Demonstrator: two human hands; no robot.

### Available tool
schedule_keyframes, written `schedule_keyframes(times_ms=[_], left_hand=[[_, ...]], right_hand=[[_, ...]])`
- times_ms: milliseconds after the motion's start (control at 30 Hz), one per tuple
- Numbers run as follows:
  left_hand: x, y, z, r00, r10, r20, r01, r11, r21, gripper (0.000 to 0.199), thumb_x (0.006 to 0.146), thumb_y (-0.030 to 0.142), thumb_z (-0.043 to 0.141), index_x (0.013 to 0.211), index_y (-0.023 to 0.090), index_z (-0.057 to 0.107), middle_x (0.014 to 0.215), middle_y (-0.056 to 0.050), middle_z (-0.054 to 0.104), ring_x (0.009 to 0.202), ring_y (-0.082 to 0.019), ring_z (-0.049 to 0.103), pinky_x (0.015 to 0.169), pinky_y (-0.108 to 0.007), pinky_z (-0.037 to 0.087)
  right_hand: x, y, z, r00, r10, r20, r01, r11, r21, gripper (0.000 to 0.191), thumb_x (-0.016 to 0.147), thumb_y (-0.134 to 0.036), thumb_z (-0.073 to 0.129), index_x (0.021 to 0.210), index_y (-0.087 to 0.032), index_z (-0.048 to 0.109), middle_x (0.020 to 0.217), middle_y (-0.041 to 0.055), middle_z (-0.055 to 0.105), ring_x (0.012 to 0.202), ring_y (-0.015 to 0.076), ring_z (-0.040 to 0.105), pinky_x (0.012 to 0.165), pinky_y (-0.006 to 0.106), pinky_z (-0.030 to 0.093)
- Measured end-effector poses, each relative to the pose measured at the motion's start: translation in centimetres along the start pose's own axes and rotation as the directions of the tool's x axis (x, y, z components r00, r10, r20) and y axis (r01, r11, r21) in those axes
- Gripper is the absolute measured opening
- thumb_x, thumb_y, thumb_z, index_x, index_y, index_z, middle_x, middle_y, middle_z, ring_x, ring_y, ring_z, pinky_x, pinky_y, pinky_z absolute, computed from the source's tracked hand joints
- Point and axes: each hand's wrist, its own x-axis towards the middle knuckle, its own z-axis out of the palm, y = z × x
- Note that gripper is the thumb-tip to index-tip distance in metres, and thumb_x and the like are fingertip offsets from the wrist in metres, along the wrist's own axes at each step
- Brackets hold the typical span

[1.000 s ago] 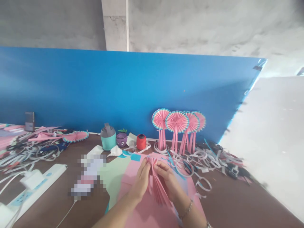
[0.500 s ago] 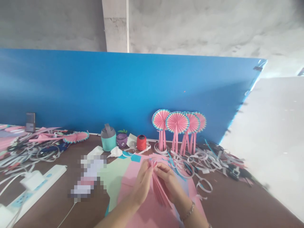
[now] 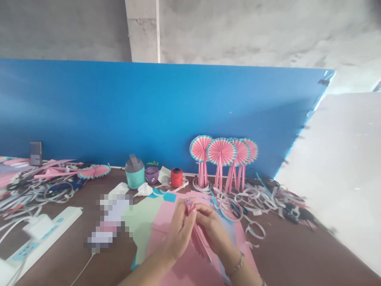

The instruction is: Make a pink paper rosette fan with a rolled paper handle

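Note:
A pleated strip of pink paper (image 3: 201, 243) runs down between my hands, its folds bunched together. Closed on its upper end is my left hand (image 3: 180, 228), thumb pressed against the folds. My right hand (image 3: 210, 224) pinches the same end from the other side, fingertips close to the left thumb. The lower folds hang loose toward me. Beneath lie sheets of pink paper (image 3: 160, 238), with a pale green sheet (image 3: 143, 222) to their left. Part of the pleated paper is hidden by my fingers.
Several finished pink paper fans (image 3: 222, 153) lean on the blue partition (image 3: 143, 103). White strips (image 3: 256, 198) tangle at right. A red thread spool (image 3: 176, 178), purple pot (image 3: 151, 175) and teal cup (image 3: 135, 174) stand at the back. A power strip (image 3: 44, 238) lies left.
My left thumb has shifted up along the pleated paper's end, and the fingers of both hands have closed in slightly. The loose lower folds have swung a little. The view has tilted slightly.

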Motion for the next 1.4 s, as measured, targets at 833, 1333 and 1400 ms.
schedule_keyframes(times_ms=[833,1333,1400], left_hand=[[0.19,-0.16,-0.20,0.999,-0.024,-0.029,0.021,0.995,-0.100,0.032,0.091,0.039,0.052,0.118,0.022,0.048,0.113,-0.008,0.056,0.114,-0.024,0.051,0.100,-0.039,0.038],[0.03,-0.19,-0.02,0.999,-0.021,-0.024,0.019,0.996,-0.089,0.022,0.091,0.039,0.050,0.104,0.020,0.051,0.102,-0.006,0.054,0.100,-0.022,0.052,0.095,-0.038,0.041],[0.05,-0.09,-0.02,1.000,-0.022,-0.015,0.020,0.994,-0.110,0.022,0.091,0.039,0.050,0.103,0.021,0.050,0.103,-0.006,0.055,0.100,-0.021,0.053,0.095,-0.038,0.042]], right_hand=[[-0.58,-0.64,0.20,0.996,0.055,0.075,-0.066,0.987,0.146,0.008,0.068,-0.026,0.077,0.068,-0.021,0.070,0.069,0.0007,0.062,0.065,0.0166,0.049,0.070,0.032,0.041],[-0.42,-0.55,0.16,0.997,0.026,0.066,-0.030,0.998,0.059,0.005,0.069,-0.023,0.075,0.067,-0.023,0.070,0.072,0.0005,0.061,0.068,0.0183,0.049,0.072,0.033,0.041],[-0.40,-0.57,0.12,0.998,0.020,0.057,-0.023,0.998,0.054,0.007,0.068,-0.023,0.076,0.065,-0.023,0.069,0.071,0.0008,0.062,0.068,0.0190,0.049,0.072,0.034,0.042]])
